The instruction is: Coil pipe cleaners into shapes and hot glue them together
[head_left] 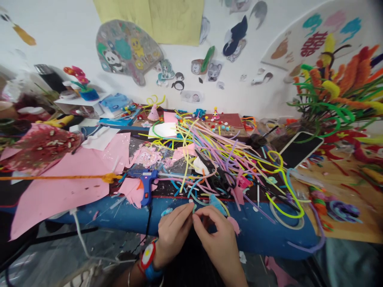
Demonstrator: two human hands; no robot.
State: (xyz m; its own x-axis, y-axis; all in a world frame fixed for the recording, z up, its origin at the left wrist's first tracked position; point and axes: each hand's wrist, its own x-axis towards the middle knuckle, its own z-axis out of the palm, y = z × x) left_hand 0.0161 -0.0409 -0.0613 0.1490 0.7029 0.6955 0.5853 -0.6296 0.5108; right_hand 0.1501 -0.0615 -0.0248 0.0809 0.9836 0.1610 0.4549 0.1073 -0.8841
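Note:
My left hand (172, 231) and my right hand (217, 235) meet just below the front edge of the blue table (263, 235). Their fingertips pinch together on a small pale teal piece (194, 207), too small to name. A red, white and blue watch (149, 257) sits on my left wrist. Just beyond my hands lies a pile of pipe cleaners (215, 151) in many colours, with black scissors (217, 175) on top. A blue glue gun (146, 181) lies left of the pile, its cord running off the edge.
Pink paper sheets (60, 179) cover the table's left side. A phone (301, 149) lies at the right beside a bunch of pipe-cleaner flowers (338, 95). A roll of tape (283, 213) sits near the front right edge. Cartoon stickers dot the white wall.

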